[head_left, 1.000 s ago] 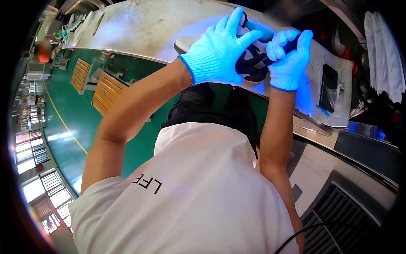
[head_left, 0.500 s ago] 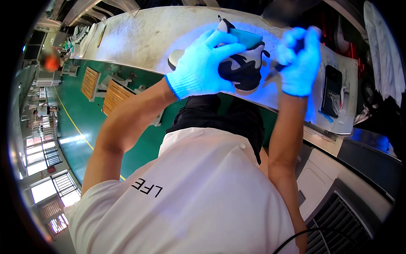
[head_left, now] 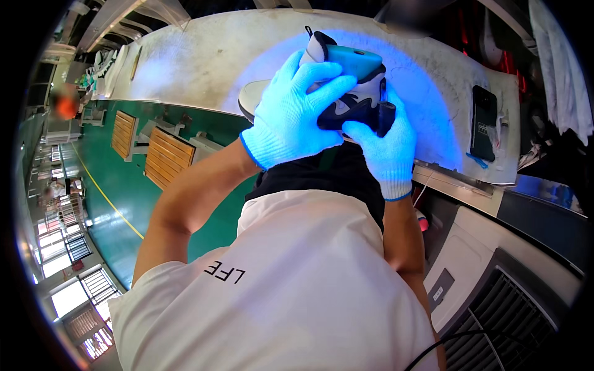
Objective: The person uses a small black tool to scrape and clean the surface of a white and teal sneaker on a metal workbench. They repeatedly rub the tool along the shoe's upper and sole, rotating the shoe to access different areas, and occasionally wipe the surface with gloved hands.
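Observation:
A white, grey and black sports shoe (head_left: 352, 114) lies on the bench's front edge under blue light, toe to the left. A teal shoe last (head_left: 356, 59) fills its opening. My left hand (head_left: 294, 114), in a knitted glove, grips the shoe around its middle, thumb and fingers on the near side and top. At the heel is my right hand (head_left: 393, 148), gloved too, closed around a black stick-shaped tool (head_left: 385, 117). The tool's end shows above the thumb, close against the heel; its tip cannot be made out. Some right fingers are hidden behind the heel.
The pale worktop (head_left: 192, 62) runs far to the left, where several shoes (head_left: 108, 68) stand. A dark phone (head_left: 482, 120) and a clear wrapper (head_left: 497, 136) lie at the right. Wooden-topped stools (head_left: 168, 154) stand on the green floor. White cloth (head_left: 560, 74) hangs at the far right.
My right hand has come left and down with the dark tool, from beside the shoe to its heel. My left hand keeps hold of the shoe. The whole view has shifted slightly.

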A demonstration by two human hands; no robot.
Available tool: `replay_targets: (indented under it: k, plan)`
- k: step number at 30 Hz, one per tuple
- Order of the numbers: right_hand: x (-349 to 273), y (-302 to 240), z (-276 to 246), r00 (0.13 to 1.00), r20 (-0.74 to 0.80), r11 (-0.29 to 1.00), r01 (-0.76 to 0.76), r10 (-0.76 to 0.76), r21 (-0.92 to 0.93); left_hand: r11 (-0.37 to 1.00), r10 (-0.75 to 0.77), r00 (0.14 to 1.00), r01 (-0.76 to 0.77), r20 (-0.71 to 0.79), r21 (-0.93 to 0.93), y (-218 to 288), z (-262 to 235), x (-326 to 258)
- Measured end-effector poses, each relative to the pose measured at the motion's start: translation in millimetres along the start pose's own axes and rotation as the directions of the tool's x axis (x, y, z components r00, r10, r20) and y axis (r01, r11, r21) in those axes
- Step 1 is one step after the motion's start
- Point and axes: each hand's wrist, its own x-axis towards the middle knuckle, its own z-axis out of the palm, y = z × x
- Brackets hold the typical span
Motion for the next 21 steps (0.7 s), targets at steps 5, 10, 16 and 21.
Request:
replay_targets:
  k: [5,10,16,21]
  plan:
    - [11.9,-17.5,-10.3,0.973,0.153,0.978,-0.189,0.174,0.088,0.997,0.023,0.999,-0.02,-0.041,0.07,7.3,0.8,-14.5]
    - [0.3,-11.1,-7.3,0.987,0.108,0.993,-0.117,0.117,-0.004,0.995,0.078,0.994,-0.072,-0.08,0.073,7.5,1.8,-18.0]
    - [7.9,3.9,-11.3,0.98,0.178,0.99,-0.106,0.088,0.094,1.0,0.005,0.998,-0.004,-0.064,0.019,6.5,-14.2,-13.3]
    - [2.5,0.7,-16.6,0.983,0.185,1.0,-0.009,0.005,0.024,0.975,-0.204,0.976,0.21,0.07,-0.078,3.1,-12.1,7.5]
